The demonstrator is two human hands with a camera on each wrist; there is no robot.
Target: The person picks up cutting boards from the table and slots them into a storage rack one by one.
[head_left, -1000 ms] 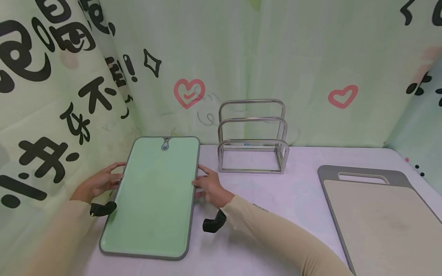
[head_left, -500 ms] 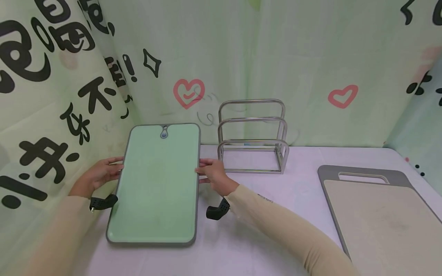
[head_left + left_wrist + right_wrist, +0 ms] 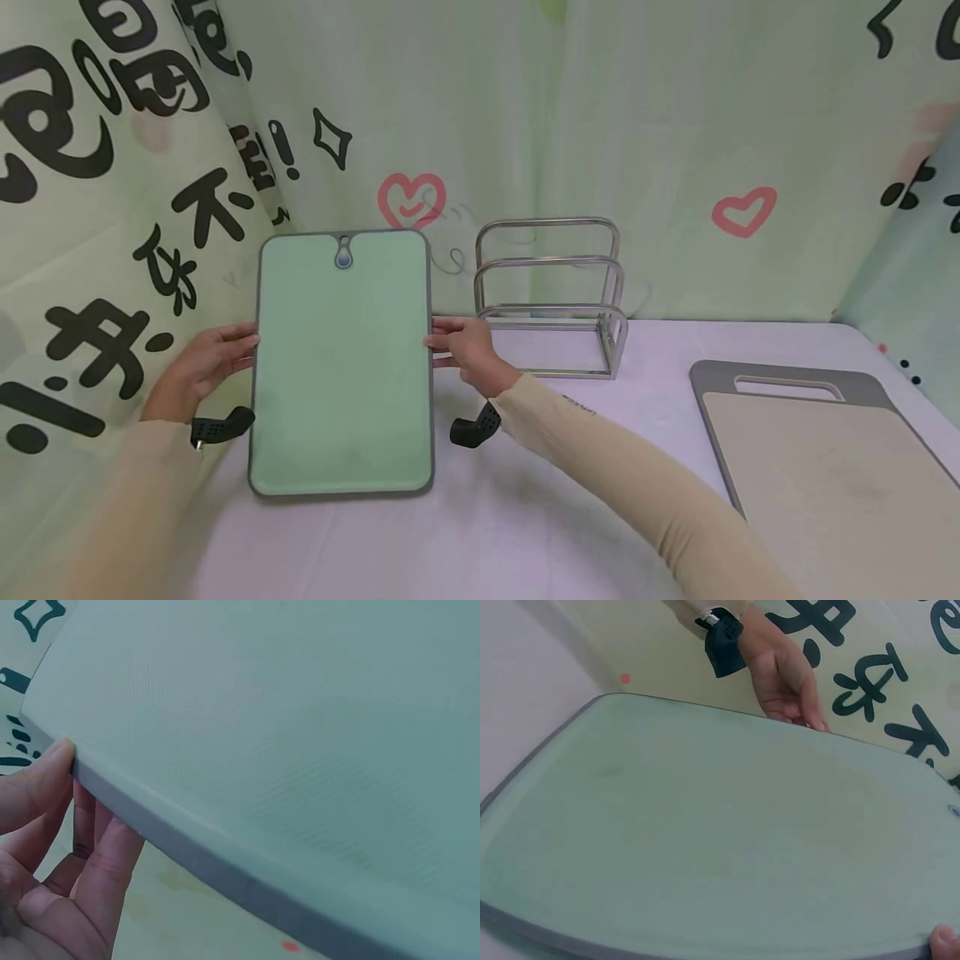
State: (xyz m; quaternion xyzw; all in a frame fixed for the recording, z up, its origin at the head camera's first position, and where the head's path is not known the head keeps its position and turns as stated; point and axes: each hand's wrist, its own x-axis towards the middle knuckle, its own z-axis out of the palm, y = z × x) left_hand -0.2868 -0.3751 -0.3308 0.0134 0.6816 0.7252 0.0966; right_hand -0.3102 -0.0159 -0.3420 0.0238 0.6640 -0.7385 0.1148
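A light green cutting board (image 3: 341, 367) with a grey rim stands tilted up in the head view, left of centre. My left hand (image 3: 206, 367) pinches its left edge, the thumb on the front and the fingers behind, as the left wrist view shows with the hand (image 3: 67, 855) at the grey rim. On the opposite edge my right hand (image 3: 472, 354) grips the board between thumb and fingers. Only a thumb tip of that hand (image 3: 945, 943) shows in the right wrist view. Parts of the fingers behind the board are hidden.
A metal wire rack (image 3: 551, 312) with several upright loops stands at the back, just right of the board. A beige cutting board (image 3: 840, 475) with a grey border and handle slot lies at the right. Printed curtains (image 3: 637, 125) enclose the white-covered table (image 3: 585, 508).
Both hands have raised the green board and brought it more upright; its top edge is higher and its bottom edge farther from me. The rack and beige board have stayed put.
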